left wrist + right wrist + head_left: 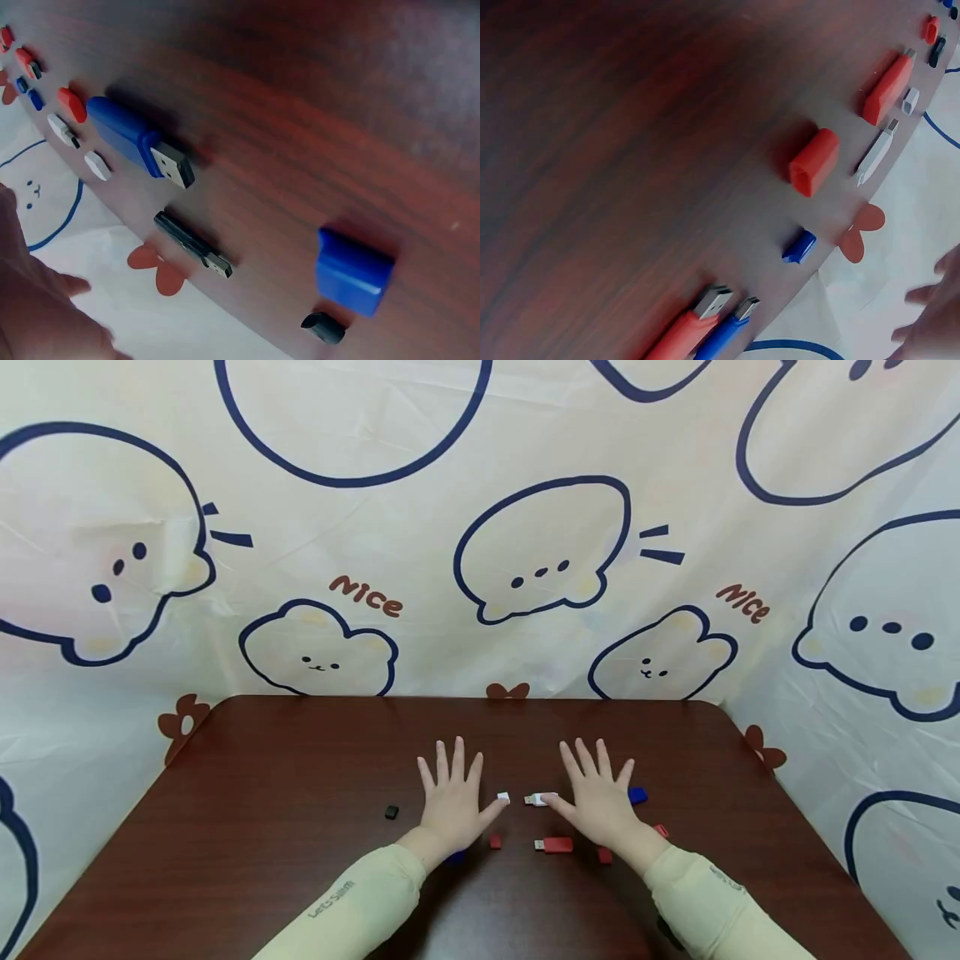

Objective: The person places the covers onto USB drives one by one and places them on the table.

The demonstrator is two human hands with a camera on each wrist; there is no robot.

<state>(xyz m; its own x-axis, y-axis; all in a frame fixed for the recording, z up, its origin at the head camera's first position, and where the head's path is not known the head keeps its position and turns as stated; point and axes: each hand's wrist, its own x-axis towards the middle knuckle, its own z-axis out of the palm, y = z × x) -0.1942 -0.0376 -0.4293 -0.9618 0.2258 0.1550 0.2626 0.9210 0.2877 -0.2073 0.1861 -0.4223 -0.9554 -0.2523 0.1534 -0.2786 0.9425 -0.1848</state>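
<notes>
Brown bench: left hand and right hand, fingers apart, flank a white flash drive, likely light, stiff, pinchable mid-body.

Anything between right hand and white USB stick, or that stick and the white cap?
Nothing visible. In head view, the right hand overlaps the white USB stick; only tabletop separates it from the white cap.

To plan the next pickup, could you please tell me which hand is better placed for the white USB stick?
Likely the right hand: in the head view its thumb overlaps the white USB stick, while the left hand is farther away, by the white cap.
</notes>
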